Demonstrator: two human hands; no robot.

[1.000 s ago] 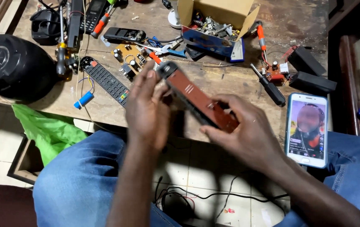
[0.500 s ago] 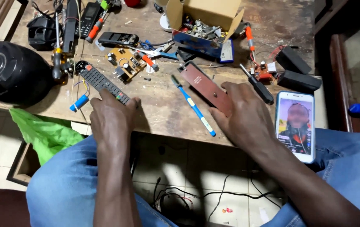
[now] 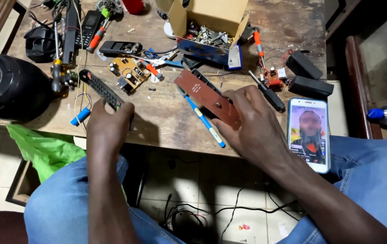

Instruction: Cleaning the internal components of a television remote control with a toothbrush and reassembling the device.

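- Hands at the near edge of a cluttered wooden table (image 3: 171, 122): the left hand (image 3: 107, 129) is closed around the near end of a black remote control (image 3: 99, 88); the right hand (image 3: 252, 126) pinches the near end of a long reddish-brown circuit board (image 3: 205, 96).
- Grip, left: fingers are wrapped over the remote control's lower end, and the far end projects free above the table.
- Grip, right: thumb and fingers clamp the circuit board's near end; a black backing shows along its far edge. The board appears tilted up off the table, though contact at the far end cannot be confirmed.
- Step in hand, as a judgement: both parts of one disassembled unit are being picked up together, ready to be brought to each other.
- Next move, as a judgement: it calls for matching the two long axes, since they now diverge.
- Orientation, remote control: long axis runs from near right to far left, button face upward.
- Orientation, circuit board: long axis runs from near right to far left, copper side up, far end close to a cardboard box (image 3: 211, 22).
- Nearby: a blue toothbrush (image 3: 202, 118) lies just beside the circuit board; a smartphone (image 3: 308, 134) rests right of the right hand; a black screwdriver (image 3: 268, 92) lies beyond it.
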